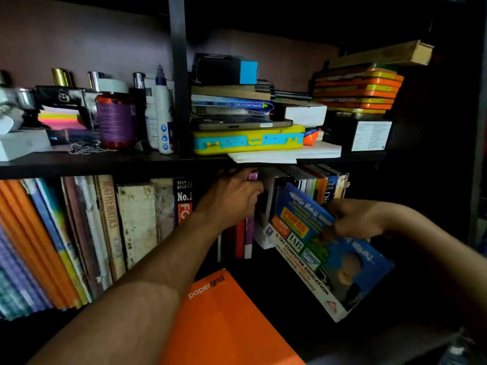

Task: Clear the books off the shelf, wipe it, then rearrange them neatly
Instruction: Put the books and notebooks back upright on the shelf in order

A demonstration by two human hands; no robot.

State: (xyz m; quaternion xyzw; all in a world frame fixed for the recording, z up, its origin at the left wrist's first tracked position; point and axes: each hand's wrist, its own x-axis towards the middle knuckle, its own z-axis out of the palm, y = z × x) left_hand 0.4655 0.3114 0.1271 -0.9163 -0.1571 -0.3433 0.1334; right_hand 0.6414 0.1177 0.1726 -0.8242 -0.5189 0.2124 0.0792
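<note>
While books still fill the shelf [184,164], clearing goes on.
Left hand [232,196] grips upright spines to draw them out; right hand [353,219] pinches a blue book [329,256], tilted free beside it.

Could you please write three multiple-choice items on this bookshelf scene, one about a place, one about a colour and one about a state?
1. Where does the yellow case lie?
A. on the upper shelf
B. among the upright books
C. in the right hand

2. What colour is the papergrid notebook at the bottom?
A. green
B. orange
C. white

3. What is the right hand doing?
A. hanging idle
B. pressing flat on the shelf
C. holding the blue book

Answers:
1 A: it lies flat under a tablet on the upper shelf.
2 B: its cover is plain orange.
3 C: the fingers curl round the tilted book's top edge.
</note>
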